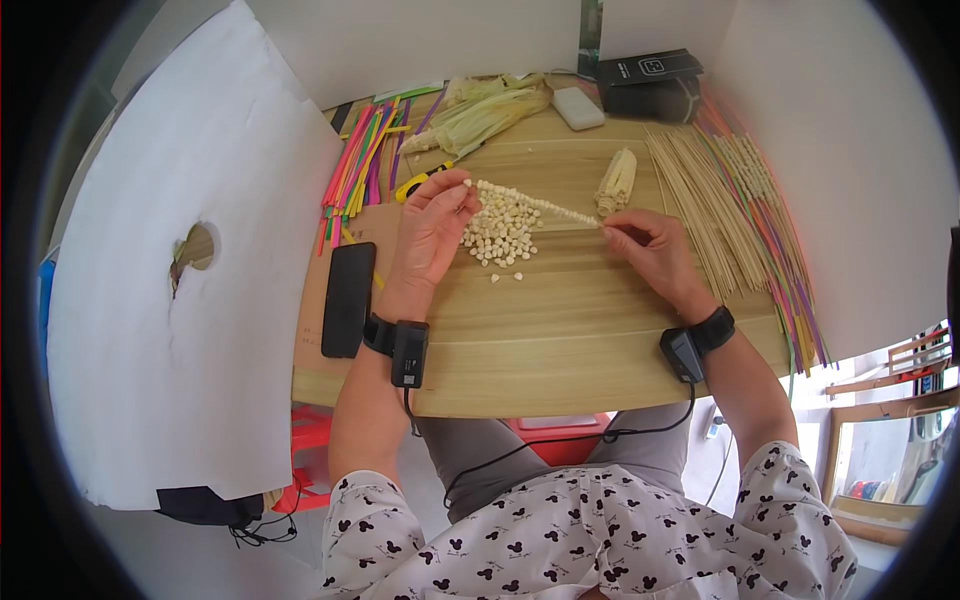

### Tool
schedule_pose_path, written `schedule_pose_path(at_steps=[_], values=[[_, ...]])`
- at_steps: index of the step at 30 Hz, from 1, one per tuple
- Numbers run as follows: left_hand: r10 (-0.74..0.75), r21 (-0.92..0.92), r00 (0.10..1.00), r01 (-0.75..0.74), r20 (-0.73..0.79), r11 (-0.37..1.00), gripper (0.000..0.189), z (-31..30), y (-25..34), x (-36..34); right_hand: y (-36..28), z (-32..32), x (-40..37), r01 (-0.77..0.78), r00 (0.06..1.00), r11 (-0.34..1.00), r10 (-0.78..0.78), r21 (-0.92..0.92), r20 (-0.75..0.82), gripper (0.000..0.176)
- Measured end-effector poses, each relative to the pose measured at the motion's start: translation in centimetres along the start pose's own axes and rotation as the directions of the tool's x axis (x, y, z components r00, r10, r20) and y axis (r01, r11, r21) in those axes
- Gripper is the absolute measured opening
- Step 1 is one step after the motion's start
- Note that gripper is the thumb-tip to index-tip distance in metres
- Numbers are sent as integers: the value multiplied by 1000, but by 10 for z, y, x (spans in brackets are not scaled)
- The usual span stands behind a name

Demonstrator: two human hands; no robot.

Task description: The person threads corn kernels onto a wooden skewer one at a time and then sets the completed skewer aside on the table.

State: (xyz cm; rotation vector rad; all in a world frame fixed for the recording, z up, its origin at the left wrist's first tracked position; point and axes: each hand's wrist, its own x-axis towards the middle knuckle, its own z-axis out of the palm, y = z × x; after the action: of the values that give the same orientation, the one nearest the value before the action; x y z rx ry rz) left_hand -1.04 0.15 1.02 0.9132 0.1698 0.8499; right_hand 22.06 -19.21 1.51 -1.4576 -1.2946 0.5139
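A thin strand of pale corn kernels (535,202) stretches between my two hands above the wooden table (540,350). My left hand (433,225) is closed in a pinch, with one kernel at its fingertips by the strand's left end. The right end of the strand is pinched between thumb and finger of my right hand (655,255). Under the strand, beside my left hand, lies a pile of loose kernels (500,235). A partly stripped corn cob (617,182) rests behind my right hand.
Thin sticks (705,210) and strung kernel strands (755,175) lie at the right. Coloured strips (360,165), a black phone (349,300) and a yellow cutter (424,180) are at the left. Corn husks (485,120), a white box (577,108) and a black box (650,85) stand behind.
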Motion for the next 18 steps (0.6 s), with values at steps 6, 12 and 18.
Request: schedule_pose_path(at_steps=[6,12,18], values=[[6,28,999,-7,50,1000,19,2,4,-1,-4,-1,0,5,1000,1000,-5,8,-14,12],[-3,62,998,-1,60,998,17,5,7,-2,-3,-1,0,12,1000,1000,-12,25,-8,12],[22,-27,999,-20,43,999,13,-3,7,0,0,-3,1,-14,1000,999,14,36,3,12]])
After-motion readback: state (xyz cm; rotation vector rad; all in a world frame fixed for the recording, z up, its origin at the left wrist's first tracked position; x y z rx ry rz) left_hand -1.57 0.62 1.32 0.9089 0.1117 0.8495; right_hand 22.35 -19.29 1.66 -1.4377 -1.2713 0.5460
